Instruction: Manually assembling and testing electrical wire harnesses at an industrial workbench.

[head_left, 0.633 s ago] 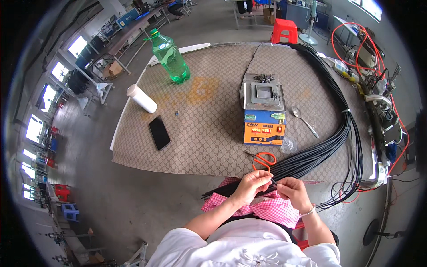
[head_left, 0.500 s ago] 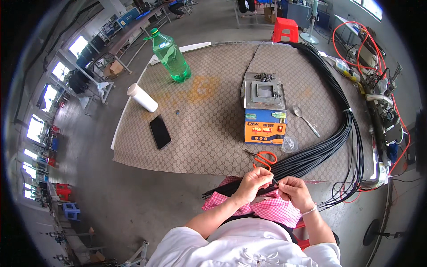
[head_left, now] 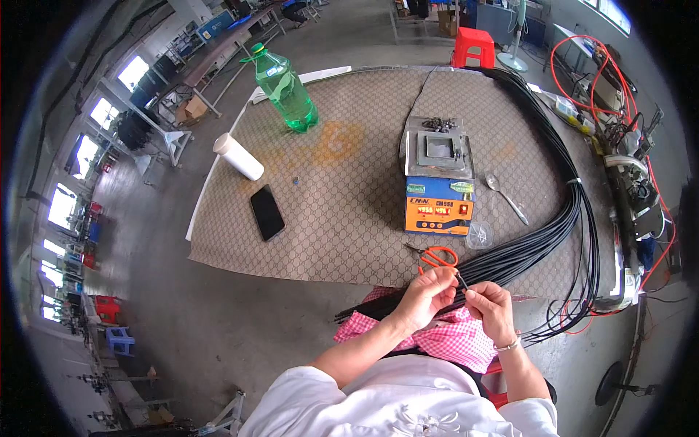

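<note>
Near the table's front edge, my left hand (head_left: 428, 300) is closed in a pinch on a thin black cable (head_left: 461, 281). My right hand (head_left: 492, 309) pinches the same cable just to the right; the fingertips hide much of it. Just beyond my left fingertips lie orange-handled scissors (head_left: 441, 256), touching or close to a thick bundle of black cables (head_left: 510, 256). This bundle curves along the table's right side, and its near ends hang over my lap. Behind the scissors stands an orange and blue heating unit (head_left: 438, 215) with a lit display and a metal top.
A small clear dish (head_left: 478, 235) and a spoon (head_left: 506, 197) lie right of the unit. On the left are a phone (head_left: 268, 213), a white cylinder (head_left: 239, 156) and a green bottle (head_left: 291, 98). Machinery with red hoses (head_left: 625, 167) borders the right edge.
Both hands have risen slightly away from me, and the cable piece between them now shows more clearly. The whole view has shifted a little. Objects on the table stay put.
</note>
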The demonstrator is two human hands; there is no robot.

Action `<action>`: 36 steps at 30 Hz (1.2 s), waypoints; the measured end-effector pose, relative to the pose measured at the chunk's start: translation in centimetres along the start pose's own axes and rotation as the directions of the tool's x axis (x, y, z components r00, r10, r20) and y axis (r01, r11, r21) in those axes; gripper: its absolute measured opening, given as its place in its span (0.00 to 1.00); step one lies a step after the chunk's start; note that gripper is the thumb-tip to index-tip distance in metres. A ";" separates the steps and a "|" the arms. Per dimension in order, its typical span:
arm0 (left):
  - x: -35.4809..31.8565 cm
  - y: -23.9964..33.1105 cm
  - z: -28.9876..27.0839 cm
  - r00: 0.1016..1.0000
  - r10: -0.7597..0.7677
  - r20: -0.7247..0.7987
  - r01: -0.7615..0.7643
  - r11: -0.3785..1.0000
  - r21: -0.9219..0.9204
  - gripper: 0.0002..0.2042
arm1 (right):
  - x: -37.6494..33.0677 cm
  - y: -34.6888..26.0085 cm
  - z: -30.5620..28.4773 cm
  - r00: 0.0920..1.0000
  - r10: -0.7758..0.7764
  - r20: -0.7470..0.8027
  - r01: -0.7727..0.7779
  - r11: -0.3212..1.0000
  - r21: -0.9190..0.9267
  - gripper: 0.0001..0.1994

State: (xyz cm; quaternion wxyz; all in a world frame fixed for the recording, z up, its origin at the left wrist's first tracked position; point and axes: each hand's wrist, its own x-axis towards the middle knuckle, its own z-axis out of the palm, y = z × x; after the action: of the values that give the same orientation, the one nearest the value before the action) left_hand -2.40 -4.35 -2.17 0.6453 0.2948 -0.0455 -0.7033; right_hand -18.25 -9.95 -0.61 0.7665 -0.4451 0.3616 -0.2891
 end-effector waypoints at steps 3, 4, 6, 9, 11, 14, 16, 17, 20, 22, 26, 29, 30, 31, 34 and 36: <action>-0.3 -0.3 -0.9 0.999 -0.003 0.043 -0.004 0.987 0.160 0.07 | -0.1 -0.3 0.1 0.999 0.036 0.030 -0.035 0.999 -0.040 0.06; -0.4 -0.2 -0.8 0.999 0.022 0.025 -0.027 0.976 0.216 0.07 | -0.1 -0.4 0.1 0.999 0.043 0.031 -0.041 0.998 -0.050 0.06; -0.6 0.0 -0.2 0.997 0.076 -0.009 -0.069 0.943 0.327 0.07 | -0.1 -0.5 0.0 0.997 0.070 0.039 -0.068 0.997 -0.048 0.06; -0.7 0.3 0.2 0.991 0.131 0.003 -0.117 0.881 0.458 0.07 | 0.0 -0.9 -0.2 0.992 0.115 0.060 -0.113 0.993 -0.034 0.06; -0.6 0.6 -0.1 0.987 0.153 0.047 -0.154 0.830 0.535 0.08 | 0.1 -1.2 -0.2 0.990 0.118 0.081 -0.115 0.992 -0.043 0.05; -0.4 0.5 -0.5 0.984 0.167 0.067 -0.177 0.829 0.531 0.08 | 0.4 -1.3 -0.4 0.984 0.134 0.115 -0.130 0.991 -0.044 0.06; -0.3 0.4 -0.4 0.987 0.154 0.050 -0.160 0.897 0.412 0.07 | 0.4 -1.2 -0.4 0.978 0.161 0.135 -0.170 0.984 0.057 0.06; -0.3 0.3 -0.1 0.990 0.136 0.036 -0.141 0.941 0.307 0.06 | 0.5 -1.1 -0.4 0.974 0.174 0.146 -0.191 0.976 0.107 0.06; 0.3 -0.6 0.0 0.993 0.097 0.071 -0.100 0.994 0.033 0.05 | 1.0 -0.7 -0.6 0.960 0.195 0.200 -0.235 0.951 0.202 0.08; 0.5 -1.0 0.1 0.994 0.048 0.100 -0.038 0.994 -0.099 0.05 | 1.1 -0.6 -0.6 0.953 0.192 0.236 -0.248 0.938 0.241 0.08; 0.3 -1.0 0.8 0.989 -0.001 0.150 0.021 0.992 -0.126 0.06 | 1.5 -0.2 -1.0 0.930 0.204 0.305 -0.298 0.904 0.306 0.07; 0.3 -1.0 0.3 0.973 -0.074 0.217 0.110 0.981 -0.159 0.06 | 1.1 -1.0 -0.3 0.932 0.229 0.282 -0.312 0.902 0.298 0.06; 0.4 -0.7 0.3 0.980 -0.056 0.193 0.081 0.989 -0.125 0.06 | 1.4 -1.0 -0.2 0.941 0.203 0.270 -0.281 0.916 0.288 0.06; 0.4 -0.5 0.5 0.984 -0.054 0.170 0.071 0.993 -0.096 0.06 | 1.5 -1.0 -0.3 0.953 0.185 0.242 -0.251 0.927 0.280 0.05; 0.2 0.1 1.7 1.000 0.023 0.001 -0.023 0.997 0.077 0.06 | 1.6 -0.3 -0.8 0.986 0.074 0.148 -0.100 0.979 0.178 0.02; 0.2 0.3 1.6 0.992 0.123 -0.007 -0.118 0.965 0.233 0.05 | 1.5 -1.0 -0.1 0.994 0.067 0.091 -0.079 0.987 0.138 0.02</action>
State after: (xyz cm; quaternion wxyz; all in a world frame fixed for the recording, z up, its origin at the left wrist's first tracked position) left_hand -2.86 -5.13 -0.83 0.6483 0.3722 -0.1384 -0.6496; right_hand -17.58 -11.62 -0.23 0.8209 -0.3883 0.3230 -0.2664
